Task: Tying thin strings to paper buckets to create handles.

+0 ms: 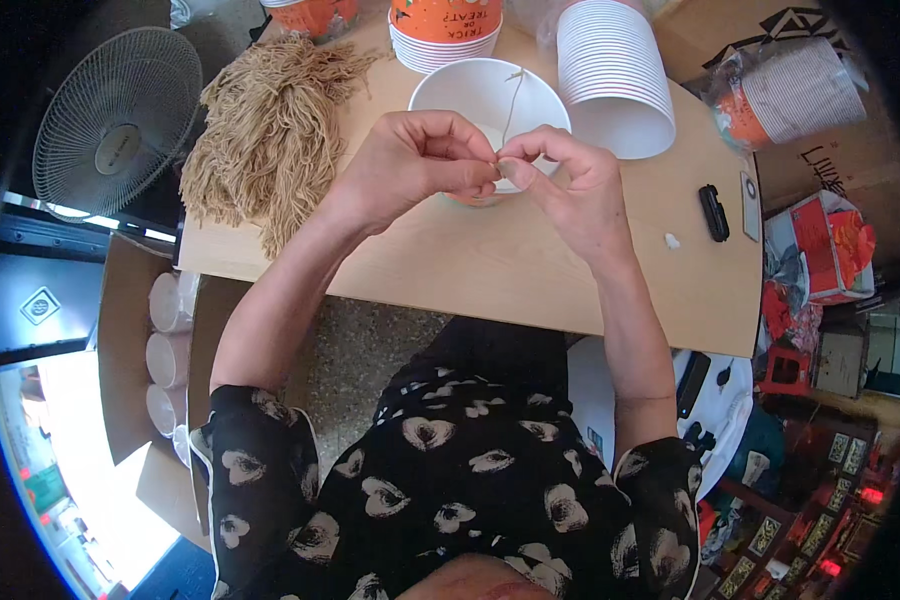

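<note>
A white paper bucket (452, 97) stands on the table with its opening toward me. A thin beige string (513, 106) runs from the bucket's far rim, where a small knot or loose end shows, down to my fingertips. My left hand (410, 168) is closed in a pinch on the string above the near rim. Against it, my right hand (576, 192) also pinches the string with thumb and forefinger. The fingertips of both hands meet, and the string's end between them is hidden. To the left lies a big heap of tan strings (270, 135).
A stack of white buckets (615, 75) lies beside the bucket; an orange printed stack (446, 40) stands behind. On the table's right are a black tool (713, 213) and a white scrap (672, 241). A fan (118, 125) and an open carton (130, 330) are at left.
</note>
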`<act>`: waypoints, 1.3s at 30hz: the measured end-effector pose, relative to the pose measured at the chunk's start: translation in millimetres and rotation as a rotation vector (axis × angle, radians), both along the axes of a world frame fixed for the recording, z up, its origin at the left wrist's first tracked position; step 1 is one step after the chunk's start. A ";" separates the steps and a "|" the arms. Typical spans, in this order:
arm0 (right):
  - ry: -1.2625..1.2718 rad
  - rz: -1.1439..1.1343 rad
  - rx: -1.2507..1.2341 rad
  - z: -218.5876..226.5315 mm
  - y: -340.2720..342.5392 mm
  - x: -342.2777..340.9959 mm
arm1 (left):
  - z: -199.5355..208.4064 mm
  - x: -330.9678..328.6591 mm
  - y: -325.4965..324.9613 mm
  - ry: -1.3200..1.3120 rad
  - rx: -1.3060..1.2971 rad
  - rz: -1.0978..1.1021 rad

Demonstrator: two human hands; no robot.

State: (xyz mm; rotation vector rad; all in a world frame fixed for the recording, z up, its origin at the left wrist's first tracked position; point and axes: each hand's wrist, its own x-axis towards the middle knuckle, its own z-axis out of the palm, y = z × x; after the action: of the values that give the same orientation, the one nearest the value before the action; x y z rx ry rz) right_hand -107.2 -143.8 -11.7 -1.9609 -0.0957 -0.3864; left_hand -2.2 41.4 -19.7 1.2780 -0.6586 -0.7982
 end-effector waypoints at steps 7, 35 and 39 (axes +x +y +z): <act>-0.034 -0.047 0.003 -0.8 -2.6 -0.1 | 1.1 -1.1 1.2 0.030 -0.025 0.003; 0.009 -0.037 0.142 -5.2 -2.2 1.8 | 3.1 -4.1 -0.3 0.117 0.010 -0.030; -0.015 -0.079 0.150 -6.9 1.4 1.2 | 0.4 -2.3 -0.6 0.082 0.002 -0.044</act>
State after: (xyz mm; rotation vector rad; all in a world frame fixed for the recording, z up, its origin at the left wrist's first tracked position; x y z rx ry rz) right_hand -106.1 -142.5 -18.6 -1.8180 0.0011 -0.4469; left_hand -4.5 40.8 -19.2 1.2292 -0.6223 -0.8827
